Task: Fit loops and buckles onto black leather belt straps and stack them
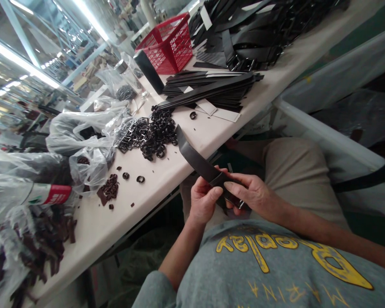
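A black belt strap [195, 159] is held over my lap, its free end reaching up toward the table edge. My left hand [205, 197] is closed on the strap, thumb on top near a loop that crosses it. Against its lower end my right hand [252, 192] is closed too, thumb pressed flat on the black surface. A shiny metal piece, seemingly a buckle [240, 204], shows below the right fingers. The underside of the strap and most of the fingertips are hidden.
On the white table [160, 182] lie a pile of black loops and metal pieces [157, 132], brown bits [109, 188] and stacked black straps [208, 92]. Plastic bags [83, 128], a dark bottle [148, 70] and a red basket [167, 42] stand behind. More belts [253, 38] lie farther right.
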`<state>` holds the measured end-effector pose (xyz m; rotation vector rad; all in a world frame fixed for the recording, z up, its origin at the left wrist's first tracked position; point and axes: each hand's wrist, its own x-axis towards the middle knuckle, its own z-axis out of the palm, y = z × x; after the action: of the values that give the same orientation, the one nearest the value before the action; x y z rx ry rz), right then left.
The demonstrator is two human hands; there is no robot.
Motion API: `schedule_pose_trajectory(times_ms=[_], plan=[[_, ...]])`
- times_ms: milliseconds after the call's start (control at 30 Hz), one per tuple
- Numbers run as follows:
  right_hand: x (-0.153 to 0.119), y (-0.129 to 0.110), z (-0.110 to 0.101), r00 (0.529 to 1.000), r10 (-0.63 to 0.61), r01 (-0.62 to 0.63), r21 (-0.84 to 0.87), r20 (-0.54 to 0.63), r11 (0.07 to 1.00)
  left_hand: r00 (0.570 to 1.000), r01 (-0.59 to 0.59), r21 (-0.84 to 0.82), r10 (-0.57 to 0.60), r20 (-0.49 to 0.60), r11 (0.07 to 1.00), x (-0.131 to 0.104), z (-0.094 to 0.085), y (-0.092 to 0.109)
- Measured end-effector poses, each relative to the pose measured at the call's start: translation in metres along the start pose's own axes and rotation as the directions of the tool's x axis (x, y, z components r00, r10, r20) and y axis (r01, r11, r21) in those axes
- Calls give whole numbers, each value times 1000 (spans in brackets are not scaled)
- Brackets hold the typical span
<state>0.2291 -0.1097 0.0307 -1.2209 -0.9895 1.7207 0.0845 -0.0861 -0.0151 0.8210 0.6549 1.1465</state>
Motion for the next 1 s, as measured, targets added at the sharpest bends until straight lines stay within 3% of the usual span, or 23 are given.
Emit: schedule_pose_trajectory(times_ms=[200, 433, 533, 733, 867, 1000], plan=[[5, 6, 4, 975, -150, 129, -129, -166, 983, 976, 57, 67, -41, -216, 996, -4, 16, -8], [11, 14, 0, 912, -384, 289, -437, -146, 852, 954, 58, -66, -75, -292, 996, 0, 30, 2], [13, 17, -2, 887, -446, 340, -483, -121, 807, 963, 40, -66, -57, -265, 997, 1, 29, -2], [9, 21, -10, 927, -374, 318, -465, -30, 826, 972, 78, -20, -80, -222, 997, 2, 21, -11], [6, 21, -17, 900, -435, 342, -653, 22, 675, 994, 44, 39, -40, -99, 998, 3, 16, -4], [3, 20, -21, 836, -543, 404, -760, 80, 510, 1000, 0, 153, 0, -3, 988, 6, 14, 4]])
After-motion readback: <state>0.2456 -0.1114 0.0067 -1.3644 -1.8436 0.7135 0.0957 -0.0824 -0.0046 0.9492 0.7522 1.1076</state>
